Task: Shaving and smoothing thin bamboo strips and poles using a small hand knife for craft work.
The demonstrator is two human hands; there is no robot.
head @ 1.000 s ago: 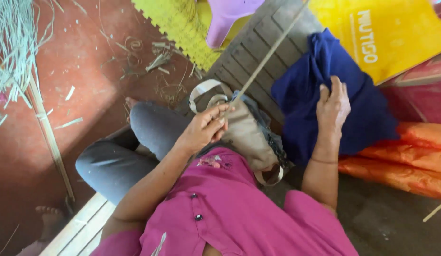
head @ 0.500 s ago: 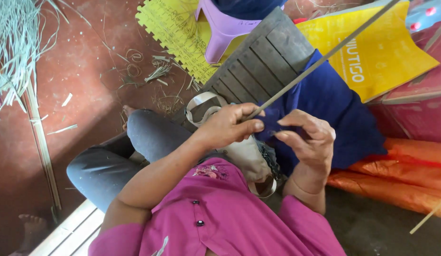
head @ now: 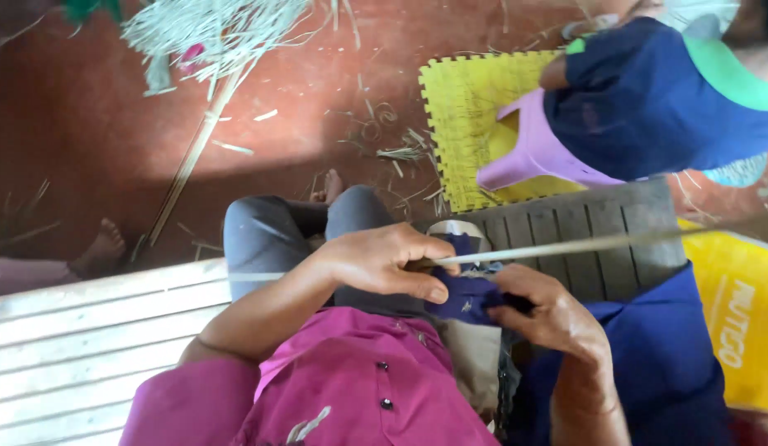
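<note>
The left hand (head: pixel 384 266) closes around a long thin pale cane strip (head: pixel 566 245), which runs from the lap out over the grey slatted wooden board (head: pixel 582 248), apparently to keep it level. The right hand (head: pixel 549 318) pinches a folded dark blue cloth pad (head: pixel 466 296) just under the strip, seemingly to shield the fingers. A lilac plastic stool (head: pixel 533 157) stands on the yellow foam mat (head: pixel 466 116) beyond.

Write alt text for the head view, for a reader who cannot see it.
A seated person's left hand holds a long thin strip while the right hand pinches a dark blue cloth around it. Beyond lie a yellow foam mat, a lilac plastic stool and scattered shavings on the red floor.
</note>
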